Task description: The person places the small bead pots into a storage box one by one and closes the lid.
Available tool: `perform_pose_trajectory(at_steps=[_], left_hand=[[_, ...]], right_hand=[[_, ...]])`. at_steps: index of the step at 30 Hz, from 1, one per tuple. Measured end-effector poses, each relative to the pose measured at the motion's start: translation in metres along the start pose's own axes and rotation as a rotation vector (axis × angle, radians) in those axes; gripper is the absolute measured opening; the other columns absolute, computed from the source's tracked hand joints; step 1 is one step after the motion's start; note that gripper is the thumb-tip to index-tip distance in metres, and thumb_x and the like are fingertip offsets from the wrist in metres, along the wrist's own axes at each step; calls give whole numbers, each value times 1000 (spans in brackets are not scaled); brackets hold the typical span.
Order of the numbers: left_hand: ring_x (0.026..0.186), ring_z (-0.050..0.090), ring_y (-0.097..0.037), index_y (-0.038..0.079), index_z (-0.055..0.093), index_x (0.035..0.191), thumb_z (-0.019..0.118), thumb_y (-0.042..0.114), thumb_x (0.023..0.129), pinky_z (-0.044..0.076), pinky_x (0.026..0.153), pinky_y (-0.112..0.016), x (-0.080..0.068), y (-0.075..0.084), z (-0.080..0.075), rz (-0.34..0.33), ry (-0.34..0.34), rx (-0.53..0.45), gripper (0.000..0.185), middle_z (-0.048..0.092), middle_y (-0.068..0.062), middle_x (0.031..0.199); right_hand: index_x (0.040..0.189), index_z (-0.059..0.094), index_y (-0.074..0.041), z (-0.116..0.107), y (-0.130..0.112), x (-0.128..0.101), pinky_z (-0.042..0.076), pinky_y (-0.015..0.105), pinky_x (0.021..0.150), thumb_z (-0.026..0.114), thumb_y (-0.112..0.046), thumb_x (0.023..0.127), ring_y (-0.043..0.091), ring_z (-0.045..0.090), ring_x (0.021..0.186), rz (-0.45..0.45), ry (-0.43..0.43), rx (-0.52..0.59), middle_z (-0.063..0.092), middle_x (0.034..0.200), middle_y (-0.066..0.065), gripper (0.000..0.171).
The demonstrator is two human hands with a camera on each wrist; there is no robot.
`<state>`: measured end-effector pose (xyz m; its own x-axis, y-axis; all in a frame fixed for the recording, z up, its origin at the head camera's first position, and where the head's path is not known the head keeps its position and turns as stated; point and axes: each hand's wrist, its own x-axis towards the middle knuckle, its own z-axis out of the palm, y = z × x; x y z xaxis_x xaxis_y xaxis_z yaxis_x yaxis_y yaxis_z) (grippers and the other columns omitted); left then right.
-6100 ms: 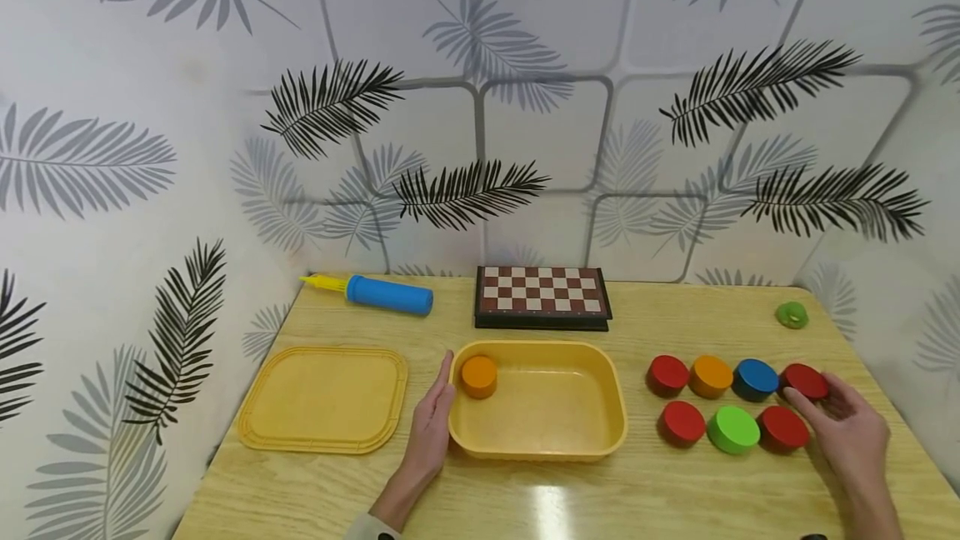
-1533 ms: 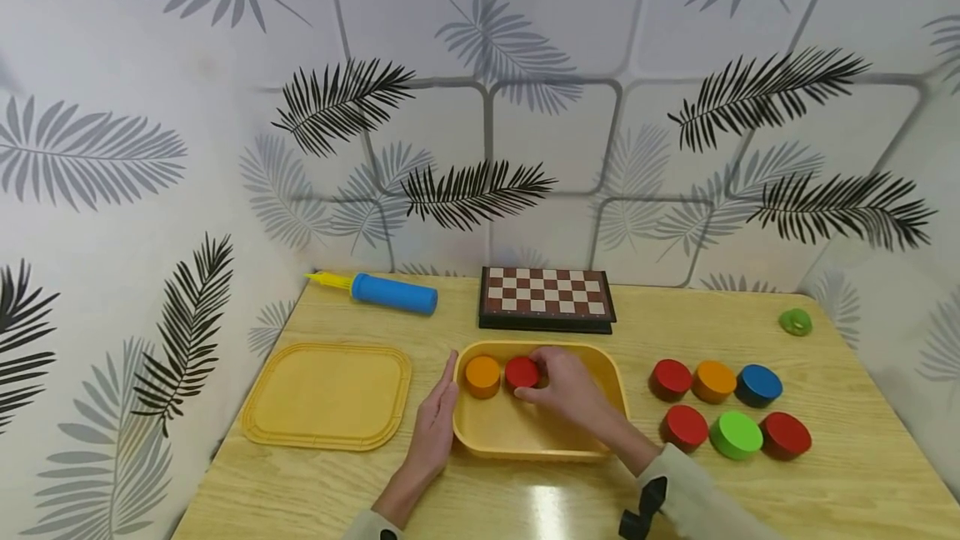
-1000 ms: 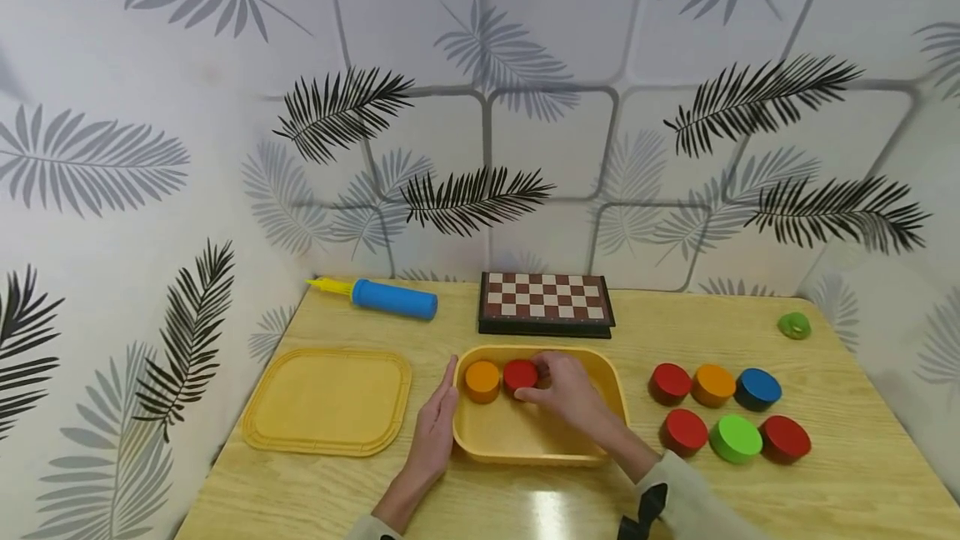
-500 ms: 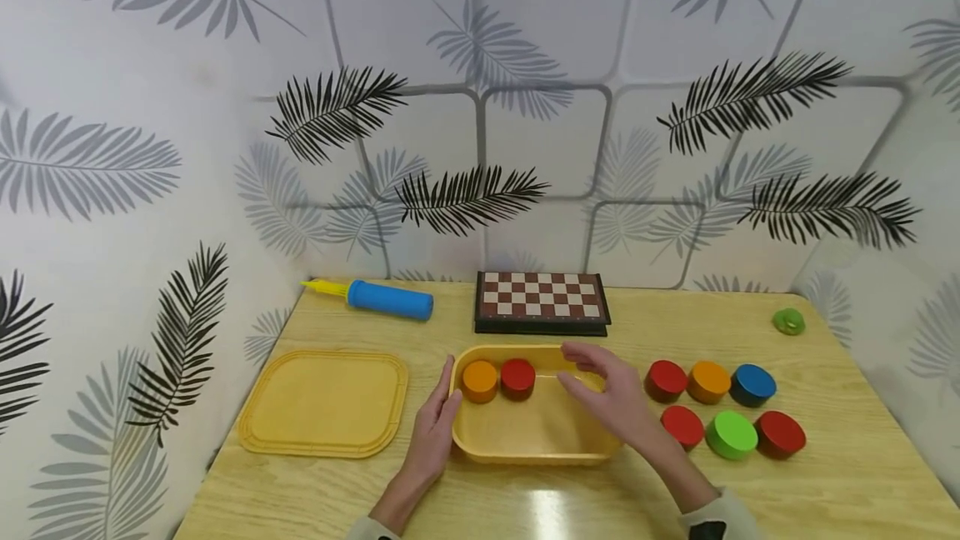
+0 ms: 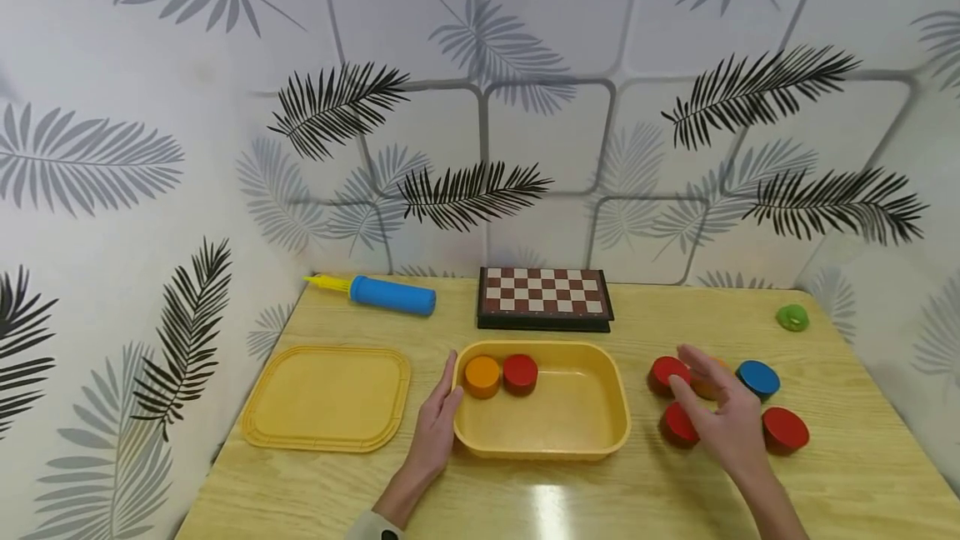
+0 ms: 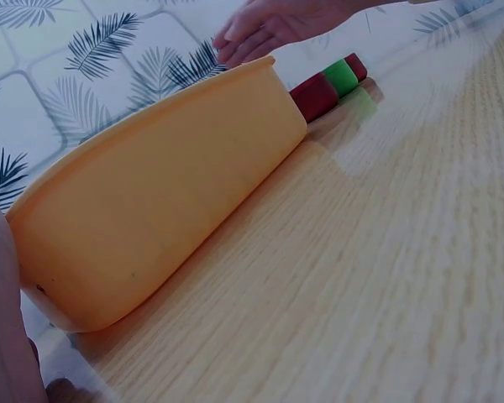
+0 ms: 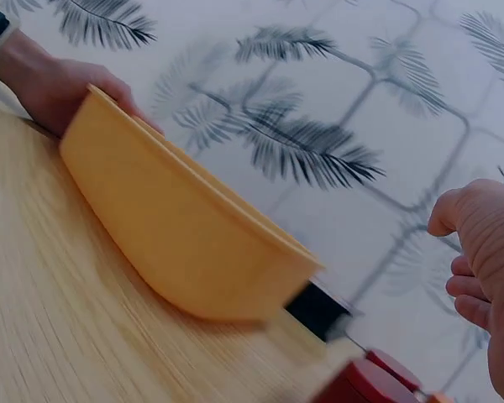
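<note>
My left hand (image 5: 432,433) rests along the left side of a yellow plastic bin (image 5: 540,453), fingers straight. Inside the bin, at its back left, an orange round block (image 5: 482,377) and a red round block (image 5: 520,374) stand side by side. My right hand (image 5: 723,415), thumb and fingers spread and holding nothing, hovers over the round blocks on the right. Red blocks (image 5: 678,426) and a blue block (image 5: 759,379) show around it. An orange block there is partly covered by the hand. A green block (image 6: 340,77), hidden in the head view, appears in the left wrist view.
Left of the bin lies a flat yellow lid (image 5: 326,398). Behind stand a blue hand pump (image 5: 392,295) with a yellow nozzle and a checkered board box (image 5: 543,294). A small green object (image 5: 792,317) sits at the back right, near the patterned wall.
My right hand gripped the red block at the back row's right end, set it in the bin beside the orange one, let go and moved right over the other blocks. The left hand stayed.
</note>
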<state>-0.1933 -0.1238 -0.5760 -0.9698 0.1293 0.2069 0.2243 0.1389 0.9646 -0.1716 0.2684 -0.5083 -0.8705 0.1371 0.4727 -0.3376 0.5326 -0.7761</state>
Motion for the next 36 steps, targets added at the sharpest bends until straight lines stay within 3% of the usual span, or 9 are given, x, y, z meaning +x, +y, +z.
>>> perform_pose_trajectory(at_steps=[4, 9, 10, 14, 19, 27, 31, 36], left_hand=[[158, 18, -25, 11, 22, 167, 38, 22, 116, 17, 118, -10, 1, -1, 0, 9, 1, 12, 55, 19, -12, 173], [158, 18, -24, 11, 21, 168, 37, 21, 116, 17, 120, -10, 2, -1, 0, 1, -3, 29, 55, 19, -12, 173], [158, 18, -23, 10, 20, 168, 36, 21, 116, 17, 120, -10, 2, 0, 0, -1, -4, 29, 55, 19, -12, 174], [158, 19, -17, 12, 21, 168, 37, 22, 116, 17, 119, -10, 1, 2, 0, -23, -3, 31, 55, 19, -8, 174], [157, 20, -16, 12, 21, 168, 37, 23, 116, 17, 119, -10, 0, 1, 0, -20, 0, 26, 55, 20, -8, 174], [158, 20, -16, 16, 23, 168, 32, 29, 117, 15, 121, -14, 0, -1, 0, -28, 25, 55, 53, 21, -5, 173], [158, 20, -16, 17, 23, 168, 30, 30, 117, 15, 121, -14, -1, -2, 0, -30, 27, 53, 53, 21, -5, 173], [158, 20, -17, 17, 23, 168, 30, 30, 117, 15, 121, -13, -1, -2, 1, -26, 23, 46, 53, 21, -4, 173]], right_hand=[[135, 68, 0, -25, 14, -5, 49, 4, 89, 76, 7, 91, -8, 63, 112, 57, 124, 21, 70, 128, -14, 46], [136, 68, 0, -49, 30, -11, 48, 2, 88, 77, 4, 91, -11, 62, 109, 117, 236, -29, 71, 128, -13, 46], [137, 67, 0, -53, 33, -12, 46, 3, 94, 77, 3, 91, -11, 62, 110, 128, 247, -36, 71, 129, -13, 47], [141, 66, -5, -66, 47, -17, 44, 2, 96, 79, -4, 92, -13, 58, 113, 234, 273, -70, 70, 132, -14, 50], [149, 60, -11, -76, 61, -23, 39, -1, 98, 80, -17, 94, -15, 52, 117, 409, 240, -105, 64, 143, -12, 59], [157, 49, -12, -83, 84, -36, 38, -2, 97, 80, -26, 95, -16, 50, 117, 522, 175, -88, 58, 149, -13, 71], [162, 42, -15, -88, 95, -41, 38, -2, 97, 77, -36, 96, -15, 47, 120, 599, 123, -73, 52, 157, -8, 77], [162, 40, -11, -96, 103, -46, 39, -4, 89, 78, -44, 94, -19, 45, 113, 639, 77, -148, 50, 159, 4, 85]])
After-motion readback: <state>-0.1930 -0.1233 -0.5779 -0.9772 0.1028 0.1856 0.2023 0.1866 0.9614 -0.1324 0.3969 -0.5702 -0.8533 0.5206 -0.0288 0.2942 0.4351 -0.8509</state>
